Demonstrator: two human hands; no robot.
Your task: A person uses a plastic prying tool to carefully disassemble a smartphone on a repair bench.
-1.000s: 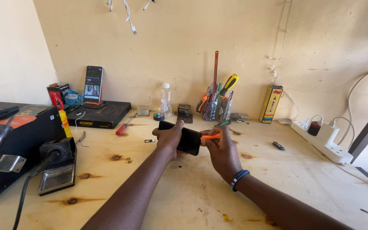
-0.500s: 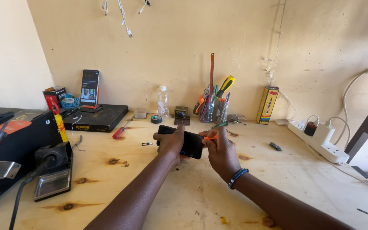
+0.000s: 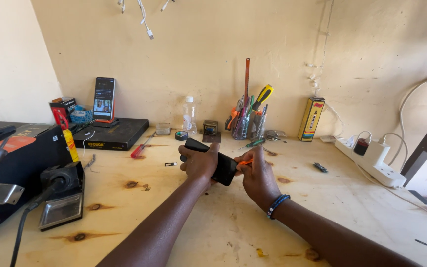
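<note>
My left hand (image 3: 199, 164) grips a black smartphone (image 3: 225, 169) above the wooden workbench (image 3: 213, 222), wrapped around its left half. My right hand (image 3: 257, 176) holds a small orange tool (image 3: 244, 162) with its tip against the phone's right edge. A beaded bracelet (image 3: 277, 205) sits on my right wrist. Both forearms reach in from the bottom of the view.
A black machine (image 3: 11, 163) and soldering stand (image 3: 63, 200) sit at left. Along the back wall: a propped phone (image 3: 104, 98), flat black box (image 3: 110, 134), plastic bottle (image 3: 190, 116), tape roll (image 3: 181, 135), tool cup (image 3: 247, 123), yellow box (image 3: 311, 118). White power strip (image 3: 371, 160) at right.
The camera has dipped slightly, so the hands sit lower in view. Both hands stay on the phone, the orange tool remaining at its right edge.
</note>
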